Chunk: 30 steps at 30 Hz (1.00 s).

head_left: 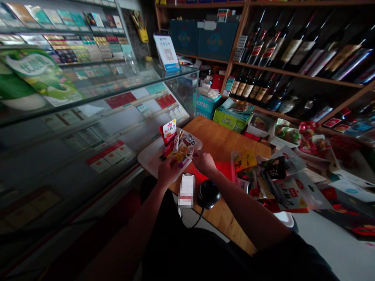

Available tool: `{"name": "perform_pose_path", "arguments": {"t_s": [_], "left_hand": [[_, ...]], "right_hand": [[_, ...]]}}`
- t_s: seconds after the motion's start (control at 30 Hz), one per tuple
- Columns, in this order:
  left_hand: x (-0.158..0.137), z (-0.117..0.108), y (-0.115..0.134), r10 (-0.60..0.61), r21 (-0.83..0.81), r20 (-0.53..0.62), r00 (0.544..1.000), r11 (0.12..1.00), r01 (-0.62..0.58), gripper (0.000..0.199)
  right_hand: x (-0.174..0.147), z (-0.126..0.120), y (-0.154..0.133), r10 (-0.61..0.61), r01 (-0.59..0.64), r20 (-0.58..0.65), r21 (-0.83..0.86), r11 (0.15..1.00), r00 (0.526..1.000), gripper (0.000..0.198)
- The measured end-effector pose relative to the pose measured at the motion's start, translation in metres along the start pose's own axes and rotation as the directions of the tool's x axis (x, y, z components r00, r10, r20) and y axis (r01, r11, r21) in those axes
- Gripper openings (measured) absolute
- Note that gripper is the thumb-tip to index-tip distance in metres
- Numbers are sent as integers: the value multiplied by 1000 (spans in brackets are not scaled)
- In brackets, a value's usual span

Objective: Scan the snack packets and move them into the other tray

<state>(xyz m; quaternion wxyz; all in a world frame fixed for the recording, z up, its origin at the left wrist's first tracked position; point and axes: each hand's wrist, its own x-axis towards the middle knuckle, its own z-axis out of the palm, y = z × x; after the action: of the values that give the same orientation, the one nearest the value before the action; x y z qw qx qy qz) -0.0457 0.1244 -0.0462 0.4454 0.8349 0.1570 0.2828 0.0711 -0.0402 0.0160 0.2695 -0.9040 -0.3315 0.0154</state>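
Right hand (204,160) pinches a packet (185,149); left hand (168,171), can't tell (green box (43,76) reads "优酸乳").

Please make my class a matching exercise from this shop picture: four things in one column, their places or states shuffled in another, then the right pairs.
Column 1
1. White tray
2. Round black device
3. QR-code stand
4. Bottles

Column 2
A. On wooden shelves
B. Holding snack packets
C. Standing on the glass counter
D. Trailing a dark cord

Right pairs: 1-B, 2-D, 3-C, 4-A
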Motion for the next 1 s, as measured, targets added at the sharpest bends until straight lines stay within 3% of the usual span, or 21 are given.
{"name": "perform_pose_path", "arguments": {"t_s": [0.23, 0.47, 0.67, 0.8, 1.0], "left_hand": [[1, -3, -3, -68, 1, -15, 998, 998, 68, 16], [-6, -5, 1, 12, -44, 15, 1000, 999, -11, 14], [1, -4, -3, 19, -80, -26, 999, 997, -22, 12], [7, -1, -7, 13, -29, -2, 1000, 999, -13, 11], [9, 1, -7, 35, 63, 12, 999, 997, -35, 14]], "right_hand": [[39, 32, -13, 30, -11, 142, -135, 991, 989, 25], [59, 61, -13, 63, -10, 274, -190, 982, 960, 61], [82, 69, -16, 299, -226, 315, -250, 942, 901, 99], [89, 76, -16, 390, -319, 279, -267, 909, 878, 89], [89, 79, -15, 366, -276, 250, -332, 902, 896, 78]]}}
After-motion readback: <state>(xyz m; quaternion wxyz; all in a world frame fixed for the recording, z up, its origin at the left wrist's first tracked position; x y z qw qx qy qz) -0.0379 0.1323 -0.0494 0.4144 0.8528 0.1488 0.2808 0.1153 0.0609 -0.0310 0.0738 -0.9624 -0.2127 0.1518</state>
